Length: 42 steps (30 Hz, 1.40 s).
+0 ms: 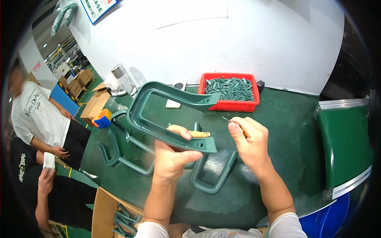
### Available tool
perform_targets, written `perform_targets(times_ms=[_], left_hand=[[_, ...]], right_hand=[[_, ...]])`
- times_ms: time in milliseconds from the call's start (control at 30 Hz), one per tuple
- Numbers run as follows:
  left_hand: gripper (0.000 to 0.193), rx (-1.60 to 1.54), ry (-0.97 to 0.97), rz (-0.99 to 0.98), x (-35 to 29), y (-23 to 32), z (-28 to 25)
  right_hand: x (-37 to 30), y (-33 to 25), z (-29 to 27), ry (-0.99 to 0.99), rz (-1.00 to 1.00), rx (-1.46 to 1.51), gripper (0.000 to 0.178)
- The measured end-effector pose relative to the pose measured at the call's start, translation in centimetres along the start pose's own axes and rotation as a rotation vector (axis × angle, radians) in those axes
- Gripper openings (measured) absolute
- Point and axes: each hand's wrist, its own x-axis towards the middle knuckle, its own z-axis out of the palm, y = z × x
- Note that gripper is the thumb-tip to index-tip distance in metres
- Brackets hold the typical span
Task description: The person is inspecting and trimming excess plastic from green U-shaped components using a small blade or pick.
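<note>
My left hand [171, 154] grips a large dark green plastic U-shaped frame [156, 111] by its lower arm, holding it up over the green table [285, 131]. A finger of that hand wears a tan cot. My right hand [248, 139] is closed around a small knife with a thin metal blade [226, 119], its tip pointing toward the frame's open end. More green frames [127, 152] lie flat on the table under and left of my hands, one [212, 172] directly below them.
A red tray [230, 90] of small green parts sits at the table's back. A clear bottle [124, 79], a phone and a tape roll [103, 118] stand at the left. Two people are at the far left. Cardboard boxes, a conveyor [345, 142] at right.
</note>
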Motion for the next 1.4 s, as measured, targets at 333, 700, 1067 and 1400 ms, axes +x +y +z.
perform_targets(times_ms=[333,700,1067,1400], left_hand=[[0.045,-0.005,-0.187,0.030,-0.4,-0.4,0.1],[0.043,-0.061,-0.254,0.042,-0.5,-0.4,0.1],[0.047,-0.118,-0.267,0.033,-0.5,-0.9,0.8],[0.043,-0.193,-0.356,0.060,0.1,-1.6,0.4]], right_hand=[[0.2,0.8,-0.5,0.057,0.064,0.120,0.029],[0.2,0.9,-0.5,0.046,0.029,0.088,0.027],[0.5,1.2,-0.9,0.163,0.043,0.016,0.026],[2.3,4.4,-3.7,0.179,0.500,0.410,0.044]])
